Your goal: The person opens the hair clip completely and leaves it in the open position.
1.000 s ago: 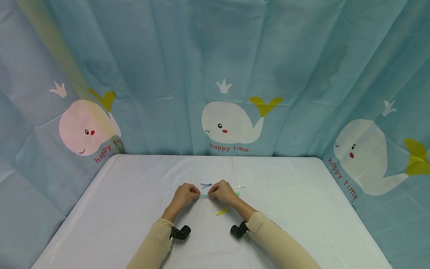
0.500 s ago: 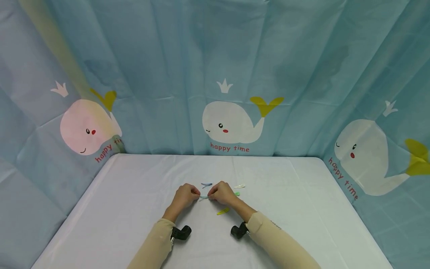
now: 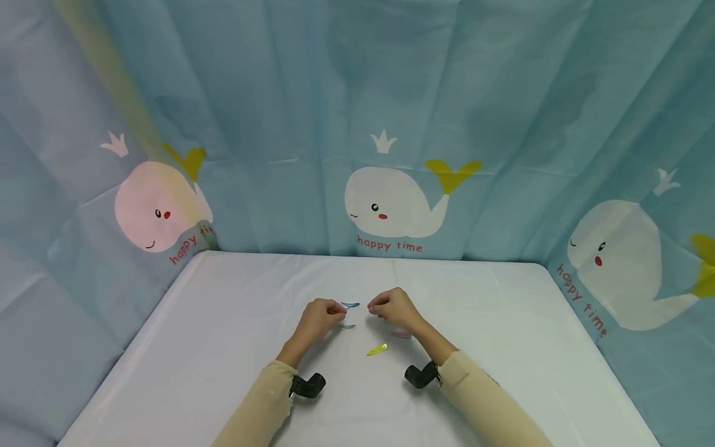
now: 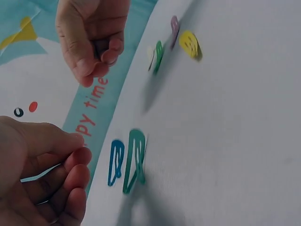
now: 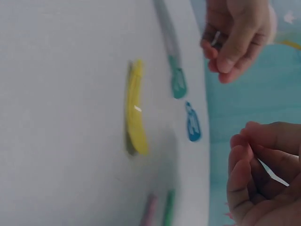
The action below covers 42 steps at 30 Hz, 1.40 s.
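Both hands are raised above the white table with nothing between their fingers. My left hand [image 3: 319, 318] hovers beside two snap hair clips, a teal hair clip [image 4: 135, 160] and a smaller blue hair clip [image 4: 116, 162]; the arms of both stand apart. To the right of these clips is my right hand [image 3: 395, 307], its thumb near its bent fingertips. A yellow hair clip [image 3: 377, 349] lies nearer the body. Under the right hand and forearm, a pink hair clip [image 3: 401, 334] is partly covered. The left wrist view shows a green hair clip [image 4: 158, 55] beside a whitish hair clip [image 4: 151, 58].
A white cloth-covered table [image 3: 240, 372] spreads around the clips. Behind and beside it hangs a blue curtain [image 3: 279, 124] printed with whales. Each wrist carries a small black camera [image 3: 309, 385].
Both hands have let go of the teal clip, which now lies on the table. The right hand has risen and moved right; the left has lifted slightly. The head view has shifted a little.
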Motion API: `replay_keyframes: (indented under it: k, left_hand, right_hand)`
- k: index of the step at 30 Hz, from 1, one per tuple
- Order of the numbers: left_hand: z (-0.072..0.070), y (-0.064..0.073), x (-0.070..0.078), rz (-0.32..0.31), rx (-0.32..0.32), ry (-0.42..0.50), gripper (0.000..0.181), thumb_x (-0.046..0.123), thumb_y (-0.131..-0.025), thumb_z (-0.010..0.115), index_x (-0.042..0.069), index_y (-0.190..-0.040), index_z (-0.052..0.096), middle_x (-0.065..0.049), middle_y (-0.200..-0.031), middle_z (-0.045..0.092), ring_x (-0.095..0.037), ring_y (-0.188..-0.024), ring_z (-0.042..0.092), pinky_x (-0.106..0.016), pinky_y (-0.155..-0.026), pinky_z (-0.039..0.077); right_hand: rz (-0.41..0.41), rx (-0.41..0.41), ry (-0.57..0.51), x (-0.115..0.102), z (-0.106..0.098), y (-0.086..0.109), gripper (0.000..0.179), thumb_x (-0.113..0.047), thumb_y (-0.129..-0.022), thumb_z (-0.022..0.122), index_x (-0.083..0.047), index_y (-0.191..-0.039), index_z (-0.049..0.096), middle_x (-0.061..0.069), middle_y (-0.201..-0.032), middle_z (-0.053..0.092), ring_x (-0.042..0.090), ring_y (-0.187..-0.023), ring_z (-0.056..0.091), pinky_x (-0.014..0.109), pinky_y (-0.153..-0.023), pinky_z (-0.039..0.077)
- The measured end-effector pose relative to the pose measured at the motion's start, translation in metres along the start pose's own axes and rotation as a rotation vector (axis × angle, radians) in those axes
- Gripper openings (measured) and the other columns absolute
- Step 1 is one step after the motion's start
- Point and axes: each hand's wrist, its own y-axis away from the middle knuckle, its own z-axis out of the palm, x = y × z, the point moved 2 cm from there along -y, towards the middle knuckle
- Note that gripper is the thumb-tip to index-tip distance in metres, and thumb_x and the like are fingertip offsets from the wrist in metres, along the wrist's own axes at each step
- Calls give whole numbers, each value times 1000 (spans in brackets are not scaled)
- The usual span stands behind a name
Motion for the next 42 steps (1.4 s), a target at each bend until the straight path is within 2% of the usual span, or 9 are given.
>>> replay_keyframes:
  k: [5,11,15,20,23,24,26,37,42]
  left_hand:
    - [7,-4,16,23,-24,45,8,11,-87,71,6,-90,76,-5,-85,75,-10,-70,62,-24,-62,49]
    - [23,-14,34,49,-69,56,9,13,-87,70,6,-90,76,-6,-85,74,-11,-70,61,-24,-62,49]
    - [34,-19,39,42,-82,48,8,12,-86,72,7,-88,76,-5,-83,73,-10,-70,60,-28,-64,50]
    - [49,-21,43,26,-110,23,7,12,-86,72,7,-86,76,-4,-82,72,-10,-70,59,-39,-77,53]
    - [59,-21,44,23,-124,16,6,11,-86,72,7,-86,76,-3,-80,72,-10,-69,58,-34,-72,52]
    - [61,-21,45,24,-125,17,6,11,-86,72,7,-85,76,-3,-80,72,-10,-68,58,-30,-64,51]
    - [66,-22,45,21,-119,15,5,10,-85,73,7,-84,76,-3,-79,71,-10,-69,58,-27,-63,48]
    - [82,-25,56,-10,-85,-107,5,9,-83,72,6,-84,76,-4,-83,71,-14,-73,58,-33,-70,51]
    - [84,-23,58,-15,-67,-114,3,7,-83,72,6,-84,76,-5,-83,71,-17,-75,61,-35,-72,52]
  right_hand:
    - [12,35,-18,-1,-16,3,16,-16,-89,70,-2,-94,76,5,-87,74,11,-70,61,25,-63,51]
    - [86,103,-38,10,-32,10,15,-15,-88,70,-3,-93,76,2,-83,72,13,-70,59,26,-62,49]
    - [121,125,-23,22,-37,14,13,-14,-87,71,-3,-90,77,2,-80,72,12,-68,59,25,-61,48]
    - [160,154,34,34,-41,20,10,-11,-86,71,-3,-86,76,3,-76,70,12,-65,56,24,-59,46]
    - [185,165,84,40,-43,23,9,-8,-84,72,-1,-84,76,3,-72,68,12,-62,54,24,-57,44]
    - [191,165,101,42,-43,24,8,-8,-84,71,-1,-83,76,3,-70,67,12,-62,54,24,-56,43]
    - [203,157,129,45,-42,24,8,-7,-84,72,-1,-81,76,2,-68,66,11,-60,53,23,-55,42]
    - [202,132,185,50,-37,24,8,-6,-80,73,1,-78,75,1,-62,64,11,-57,52,23,-53,41]
    - [202,125,182,50,-34,22,8,-6,-80,73,1,-76,74,1,-61,63,11,-56,52,23,-52,41]
